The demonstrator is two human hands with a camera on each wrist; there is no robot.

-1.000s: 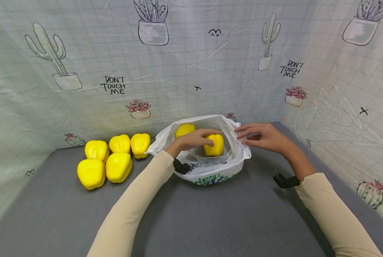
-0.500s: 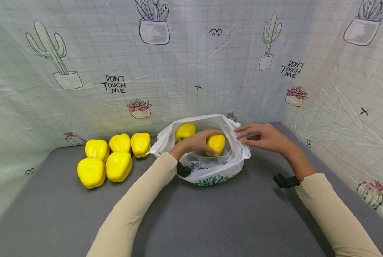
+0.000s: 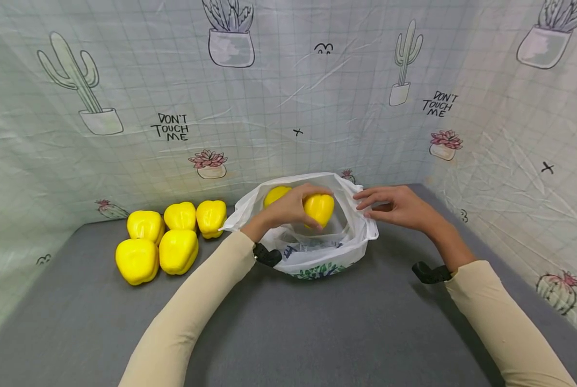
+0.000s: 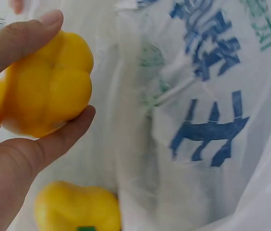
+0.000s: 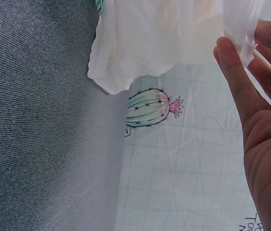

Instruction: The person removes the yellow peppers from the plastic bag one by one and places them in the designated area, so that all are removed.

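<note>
A yellow bell pepper [image 3: 319, 209] is gripped in my left hand [image 3: 288, 208], thumb on one side and fingers on the other, inside the mouth of a white plastic bag [image 3: 368, 228]. The left wrist view shows the held bell pepper [image 4: 54, 86] above the bag's inner wall, with a second yellow bell pepper [image 4: 78, 207] below it in the bag. Part of that second pepper [image 3: 275, 194] shows behind my hand in the head view. My right hand [image 3: 399, 207] pinches the bag's right rim between thumb and fingers; the right wrist view shows the bag's edge [image 5: 243, 29] there.
Several yellow bell peppers [image 3: 137, 262] stand in a cluster on the grey table [image 3: 327, 333], left of the bag. A printed cloth backdrop [image 3: 279, 91] rises close behind the bag and along the right side.
My left hand's hold on the pepper has shifted, and hand and pepper have moved slightly up and left within the bag's mouth. The right hand stays at the rim.
</note>
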